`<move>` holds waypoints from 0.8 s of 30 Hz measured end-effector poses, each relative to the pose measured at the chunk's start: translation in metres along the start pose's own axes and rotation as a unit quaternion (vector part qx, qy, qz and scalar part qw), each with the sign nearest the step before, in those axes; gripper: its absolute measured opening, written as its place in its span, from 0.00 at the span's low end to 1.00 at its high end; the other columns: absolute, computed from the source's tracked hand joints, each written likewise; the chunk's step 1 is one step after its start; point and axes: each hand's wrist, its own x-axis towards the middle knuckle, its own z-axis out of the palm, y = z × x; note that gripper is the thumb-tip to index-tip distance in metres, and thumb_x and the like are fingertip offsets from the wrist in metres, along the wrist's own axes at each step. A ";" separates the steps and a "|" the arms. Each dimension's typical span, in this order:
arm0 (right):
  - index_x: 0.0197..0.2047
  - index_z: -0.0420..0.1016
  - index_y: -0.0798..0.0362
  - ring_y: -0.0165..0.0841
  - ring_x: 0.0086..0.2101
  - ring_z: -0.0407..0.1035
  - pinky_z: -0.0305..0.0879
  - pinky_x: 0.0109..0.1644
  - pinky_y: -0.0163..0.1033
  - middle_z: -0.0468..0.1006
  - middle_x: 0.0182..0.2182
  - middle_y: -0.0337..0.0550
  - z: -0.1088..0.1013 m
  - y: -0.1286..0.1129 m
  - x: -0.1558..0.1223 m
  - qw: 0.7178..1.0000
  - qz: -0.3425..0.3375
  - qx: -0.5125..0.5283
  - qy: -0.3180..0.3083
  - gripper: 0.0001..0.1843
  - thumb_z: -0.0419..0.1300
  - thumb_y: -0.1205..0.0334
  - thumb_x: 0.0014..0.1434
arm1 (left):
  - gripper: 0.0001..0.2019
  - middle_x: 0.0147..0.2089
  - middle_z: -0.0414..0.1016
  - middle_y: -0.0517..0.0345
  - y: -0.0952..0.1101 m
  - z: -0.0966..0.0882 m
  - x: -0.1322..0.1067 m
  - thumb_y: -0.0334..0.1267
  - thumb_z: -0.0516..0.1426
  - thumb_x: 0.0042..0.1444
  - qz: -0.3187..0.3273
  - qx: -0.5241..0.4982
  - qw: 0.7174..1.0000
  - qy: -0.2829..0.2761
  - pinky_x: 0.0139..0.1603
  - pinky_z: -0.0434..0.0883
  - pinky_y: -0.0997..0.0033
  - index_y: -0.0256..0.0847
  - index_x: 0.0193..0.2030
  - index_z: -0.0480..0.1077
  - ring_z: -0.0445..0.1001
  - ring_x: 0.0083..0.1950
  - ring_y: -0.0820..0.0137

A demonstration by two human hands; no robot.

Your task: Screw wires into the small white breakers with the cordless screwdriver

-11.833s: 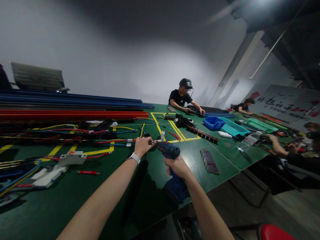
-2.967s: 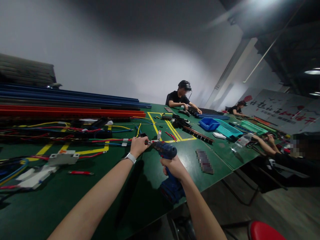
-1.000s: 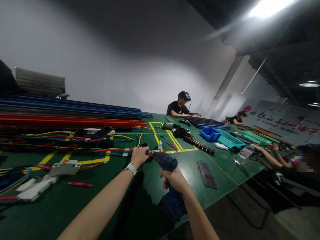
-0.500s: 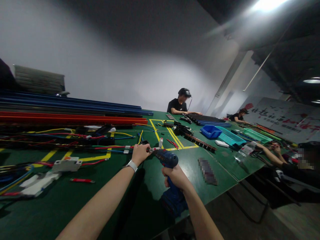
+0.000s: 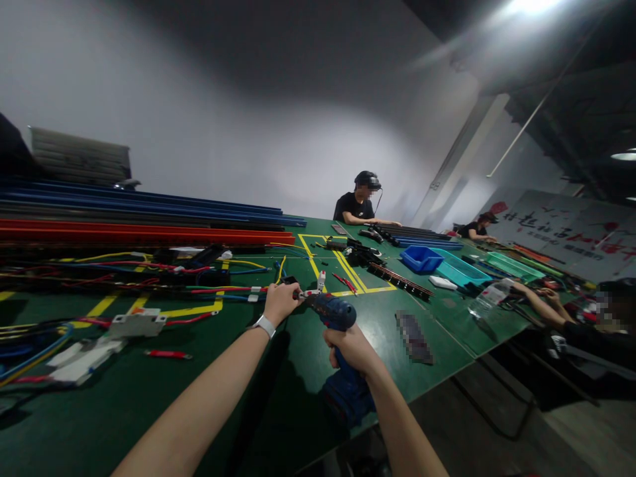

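My right hand (image 5: 354, 348) is wrapped round the grip of a blue cordless drill (image 5: 336, 311), which points left and away from me. My left hand (image 5: 281, 302), with a light band on its wrist, is closed at the drill's front end. What its fingers pinch is too small and too covered to name. Just beyond the drill's nose a small white and red block (image 5: 322, 281) stands up. Red, green and blue wires (image 5: 233, 291) with white tags run up to the left hand from the left.
On the green table (image 5: 278, 411), white modules (image 5: 136, 323) with wires and a red piece (image 5: 167, 354) lie left. Orange (image 5: 149, 233) and blue rails are behind. A phone (image 5: 413, 338), a blue bin (image 5: 420, 259) and a bottle (image 5: 489, 299) lie right. Co-workers sit beyond.
The view has shifted very slightly. Both hands and the drill keep nearly the same place and the same hold.
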 end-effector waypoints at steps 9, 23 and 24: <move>0.30 0.63 0.52 0.29 0.13 0.64 0.56 0.15 0.31 0.62 0.15 0.29 -0.001 -0.001 0.001 1.000 -0.003 0.000 -0.013 0.06 0.55 0.64 0.46 | 0.12 0.37 0.80 0.55 0.000 0.000 0.000 0.51 0.57 0.52 0.002 0.005 1.000 0.000 0.49 0.58 0.60 0.49 0.37 0.75 0.75 0.45 0.58; 0.24 0.60 0.51 0.29 0.13 0.65 0.56 0.17 0.31 0.62 0.12 0.31 -0.001 -0.005 -0.004 1.000 0.016 -0.014 -0.002 0.05 0.56 0.65 0.46 | 0.13 0.37 0.80 0.54 -0.003 0.005 0.001 0.52 0.57 0.52 0.000 0.014 1.000 0.001 0.49 0.57 0.59 0.49 0.37 0.75 0.75 0.45 0.57; 0.24 0.60 0.51 0.29 0.13 0.64 0.56 0.17 0.32 0.62 0.12 0.31 -0.001 -0.006 -0.005 1.000 0.011 -0.012 -0.001 0.05 0.56 0.65 0.46 | 0.13 0.37 0.80 0.54 -0.003 0.004 0.001 0.52 0.57 0.52 -0.001 0.013 1.000 0.000 0.49 0.57 0.59 0.49 0.37 0.75 0.75 0.45 0.57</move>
